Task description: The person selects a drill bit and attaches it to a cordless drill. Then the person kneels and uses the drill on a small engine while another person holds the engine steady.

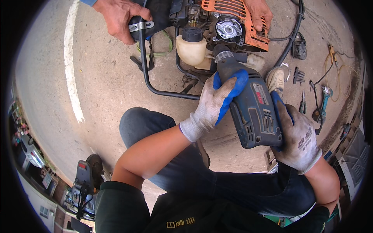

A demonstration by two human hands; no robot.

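A dark blue power drill (252,108) is held between my two hands over the concrete. My left hand (219,97), in a white and blue work glove, wraps its body behind the chuck (222,53). At the drill's rear right side, my right hand (297,136), gloved alike, grips it; the handle is mostly hidden. The chuck points at a small engine with an orange slotted cover (229,9), a round metal hub (229,29) and a cream fuel tank (191,50). Whether the chuck touches the engine, I cannot tell.
Another person's bare hands (120,19) steady the engine and its black tubular frame (145,66). On the ground at right lie pliers (302,101), a teal cordless tool (325,95), a bit set (298,75) and cables. A scooter (83,190) stands lower left.
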